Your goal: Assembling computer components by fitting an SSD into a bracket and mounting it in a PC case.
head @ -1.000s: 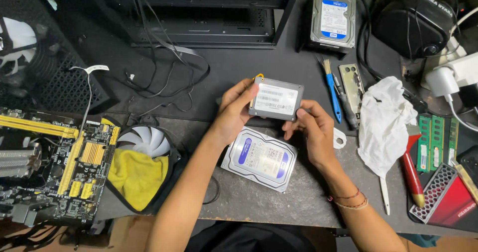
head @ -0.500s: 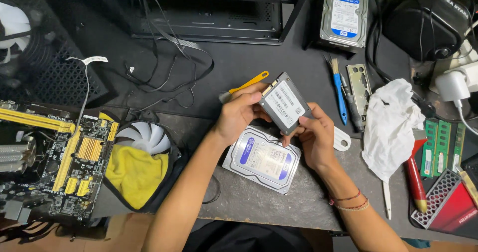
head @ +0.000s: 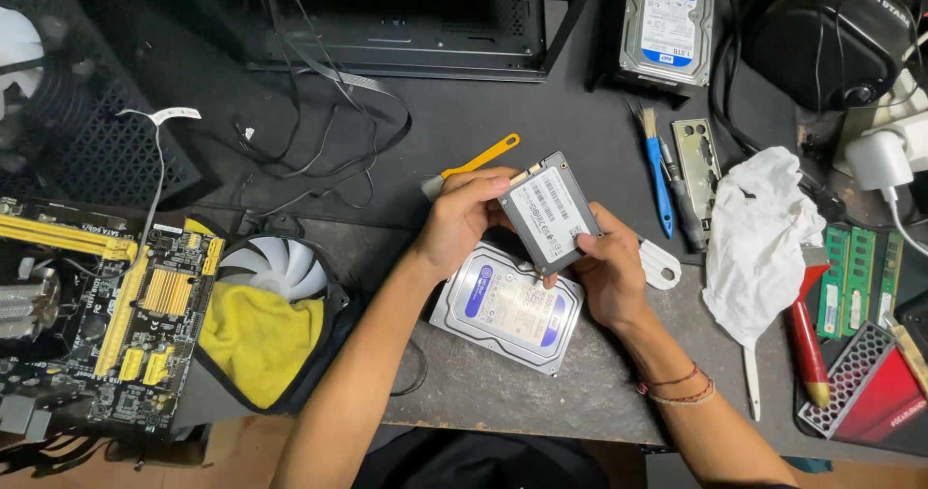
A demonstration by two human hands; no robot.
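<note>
Slim grey drive (head: 549, 213): held up over the middle of the table (head: 599, 151), tilted on a diagonal, label face toward the camera. Both hands grip it by the edges. Left hand (head: 462, 220) closes on the upper-left side, thumb along the top edge; right hand (head: 604, 274) closes on the lower-right corner from below. Edge grip keeps the label uncovered and readable; that looks like the reason for the hold.

Directly beneath, flat on the table: thicker silver hard drive (head: 507, 305) with purple-and-white label, partly hidden by the hands. The slim drive does not touch it.

Behind the left hand: yellow-handled brush (head: 476, 164), lying at an angle, bristle end near the knuckles.

Right of the hands: small white plastic piece (head: 660, 263) just beside the right hand, then blue-handled brush (head: 657, 168) and a metal plate (head: 698, 163) side by side. Crumpled white cloth (head: 764, 238) beyond those. Green memory sticks (head: 849, 278) and a red-handled tool (head: 806, 342) near the right edge.

Far side: second silver hard drive (head: 668, 25) with blue label, propped on something dark. Open black computer case (head: 406, 20) at top, loose cables trailing out.

Left: motherboard (head: 97, 315) with yellow slots, white fan (head: 276, 265) beside it, yellow cloth (head: 257, 342) touching the fan.
</note>
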